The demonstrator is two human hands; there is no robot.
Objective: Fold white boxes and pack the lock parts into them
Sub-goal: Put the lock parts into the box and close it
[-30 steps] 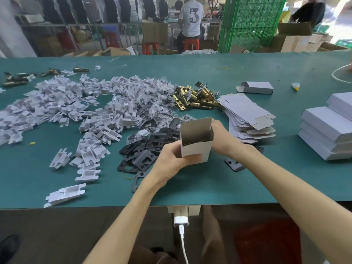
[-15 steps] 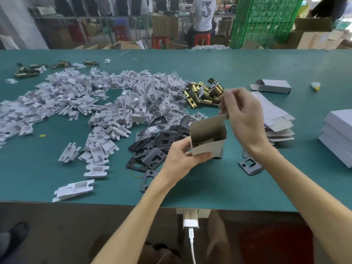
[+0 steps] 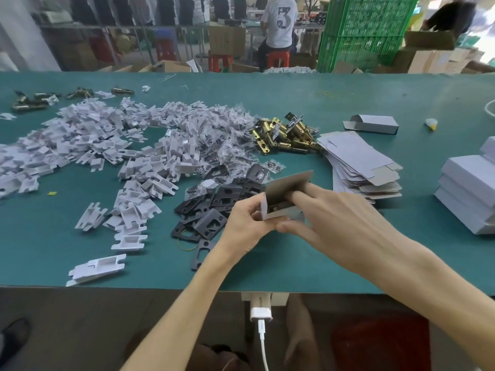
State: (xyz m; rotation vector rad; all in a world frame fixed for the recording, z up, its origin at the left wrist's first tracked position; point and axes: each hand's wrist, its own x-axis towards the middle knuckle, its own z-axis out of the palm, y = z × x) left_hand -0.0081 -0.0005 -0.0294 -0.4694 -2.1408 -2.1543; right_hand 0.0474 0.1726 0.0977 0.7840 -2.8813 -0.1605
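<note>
Now lowered from above, the right hand (image 3: 334,218) is pressed, fingers straight, against the raised flap (image 3: 289,184) of the small white cardboard box (image 3: 278,212), gripped by the left hand (image 3: 246,226) just right of the black metal plates (image 3: 214,207), with closing judged near.
</note>
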